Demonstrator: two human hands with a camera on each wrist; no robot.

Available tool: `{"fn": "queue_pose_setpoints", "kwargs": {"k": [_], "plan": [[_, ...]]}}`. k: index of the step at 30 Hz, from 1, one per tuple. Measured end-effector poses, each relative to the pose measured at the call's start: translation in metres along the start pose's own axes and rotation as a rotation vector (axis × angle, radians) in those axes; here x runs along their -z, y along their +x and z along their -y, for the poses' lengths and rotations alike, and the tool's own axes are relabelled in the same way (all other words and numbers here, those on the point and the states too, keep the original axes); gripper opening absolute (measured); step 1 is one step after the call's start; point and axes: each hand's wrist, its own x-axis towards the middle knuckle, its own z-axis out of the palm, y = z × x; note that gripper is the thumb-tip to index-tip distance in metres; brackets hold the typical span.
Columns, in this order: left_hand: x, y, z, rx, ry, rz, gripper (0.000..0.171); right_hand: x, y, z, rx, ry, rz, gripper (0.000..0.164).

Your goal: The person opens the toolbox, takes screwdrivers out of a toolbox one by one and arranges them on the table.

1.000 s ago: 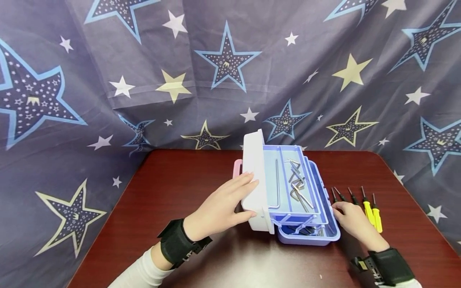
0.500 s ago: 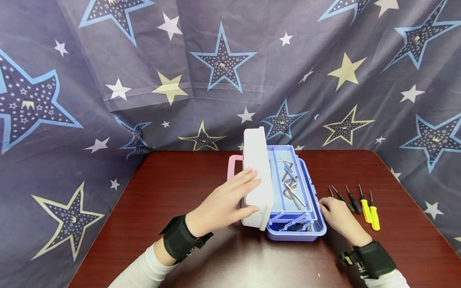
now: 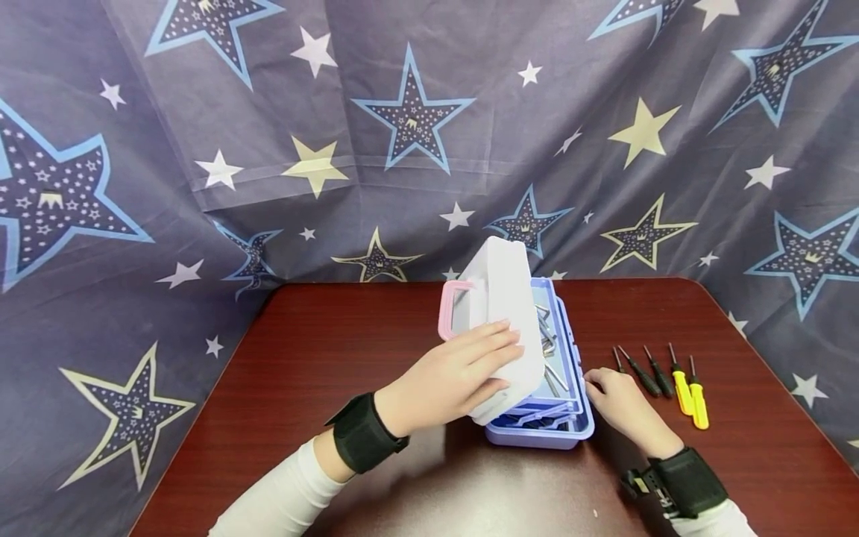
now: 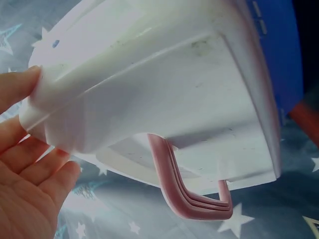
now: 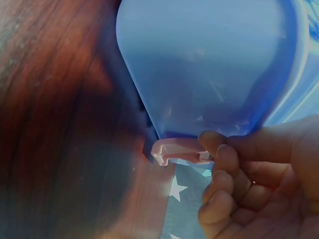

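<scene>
A toolbox [image 3: 537, 441] with a blue body stands on the table, its white lid [image 3: 508, 298] tilted partway over the trays. My left hand [image 3: 450, 379] lies against the lid with fairly straight fingers, the thumb near its front end. In the left wrist view, the pink carrying handle [image 4: 172, 194] sticks out from the lid's top. L-shaped hex keys [image 3: 549, 344] lie in the upper tray, partly hidden by the lid. At the body's right side my right hand [image 3: 627, 406] has its fingers curled, thumb and forefinger pinching the end of a pink latch [image 5: 177, 148].
Right of the toolbox lie several screwdrivers, some with black handles [image 3: 661, 379] and some with yellow handles [image 3: 699, 409]. The dark red table [image 3: 349, 335] ends at a grey curtain [image 3: 282, 89] printed with stars.
My left hand has pushed the lid rightward, so it covers more of the upper tray. The toolbox body and my right hand have shifted left in the head view.
</scene>
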Motion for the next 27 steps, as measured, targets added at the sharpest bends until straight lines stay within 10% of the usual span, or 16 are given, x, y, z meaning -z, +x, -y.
{"fn": "queue_pose_setpoints", "kwargs": {"k": [18,27], "plan": [[-0.053,0.05,-0.049,-0.027,0.243,0.397,0.039,0.006,-0.01,-0.016,-0.045,0.053,0.055,0.007],[-0.087,0.045,-0.065,-0.052,0.291,0.43,0.035,0.009,-0.01,-0.02,-0.061,0.074,0.076,0.01]]}}
